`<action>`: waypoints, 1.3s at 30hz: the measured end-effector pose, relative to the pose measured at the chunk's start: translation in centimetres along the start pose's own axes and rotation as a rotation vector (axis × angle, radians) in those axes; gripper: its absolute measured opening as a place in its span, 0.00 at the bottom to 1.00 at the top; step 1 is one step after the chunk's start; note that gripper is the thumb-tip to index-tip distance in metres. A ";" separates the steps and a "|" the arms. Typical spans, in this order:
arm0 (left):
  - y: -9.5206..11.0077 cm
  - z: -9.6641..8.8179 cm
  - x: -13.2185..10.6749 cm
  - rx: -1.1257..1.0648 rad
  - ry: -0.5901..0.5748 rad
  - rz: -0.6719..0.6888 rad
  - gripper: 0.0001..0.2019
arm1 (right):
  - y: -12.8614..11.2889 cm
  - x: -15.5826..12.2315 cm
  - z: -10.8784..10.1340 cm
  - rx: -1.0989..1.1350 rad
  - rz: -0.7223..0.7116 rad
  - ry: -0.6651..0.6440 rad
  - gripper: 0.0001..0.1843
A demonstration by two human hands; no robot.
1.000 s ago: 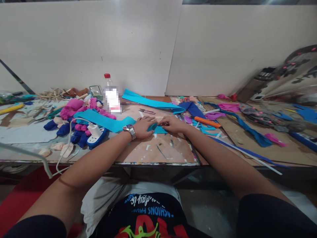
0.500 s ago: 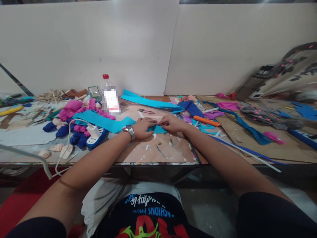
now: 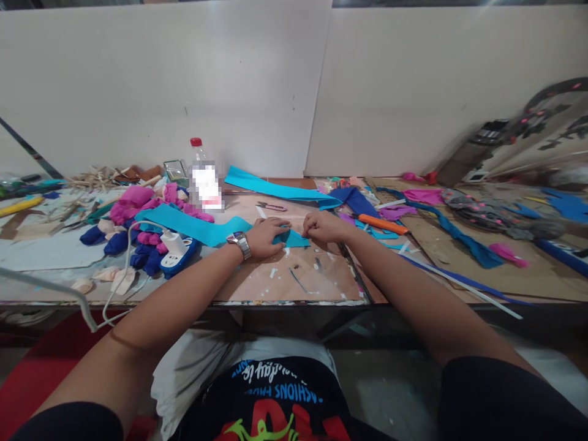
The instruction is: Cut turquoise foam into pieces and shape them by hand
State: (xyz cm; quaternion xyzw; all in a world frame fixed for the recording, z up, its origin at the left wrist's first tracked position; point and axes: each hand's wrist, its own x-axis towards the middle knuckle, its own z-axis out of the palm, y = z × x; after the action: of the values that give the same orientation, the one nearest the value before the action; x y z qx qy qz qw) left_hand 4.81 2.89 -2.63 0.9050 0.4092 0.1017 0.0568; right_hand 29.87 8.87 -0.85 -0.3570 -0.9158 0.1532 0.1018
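Observation:
A bright blue strip of fabric or paper runs across the work surface and ends in a pointed tip under my hands. My left hand, with a metal watch at the wrist, lies flat on the strip, fingers stretched out and pressing it down. My right hand is closed in a pinch, its fingertips by the strip's right end; whatever they hold, if anything, is too small to make out. Behind my hands lie small thread snips and a second blue strip.
An orange cutter knife lies to the right among blue and purple scraps. On the left are a bottle with a red cap, a blue power strip with a cable, and bundles of pink and navy cloth. A dark flask stands back right.
My right hand has shifted a little to the right and toward me, along the strip's end. My left hand stays pressed on the strip.

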 end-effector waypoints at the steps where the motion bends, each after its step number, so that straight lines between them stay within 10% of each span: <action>1: 0.0 0.0 0.0 0.003 0.005 0.001 0.29 | -0.1 -0.1 -0.1 0.001 0.004 -0.010 0.16; 39: -0.1 -0.3 -0.2 -0.031 0.057 0.023 0.22 | -0.1 0.1 0.8 -0.038 0.033 0.077 0.11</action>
State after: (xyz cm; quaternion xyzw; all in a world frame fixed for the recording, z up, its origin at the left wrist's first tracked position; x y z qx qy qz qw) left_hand 4.51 2.81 -2.43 0.9054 0.3985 0.1344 0.0580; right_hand 29.49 8.74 -1.57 -0.3793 -0.9081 0.1236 0.1276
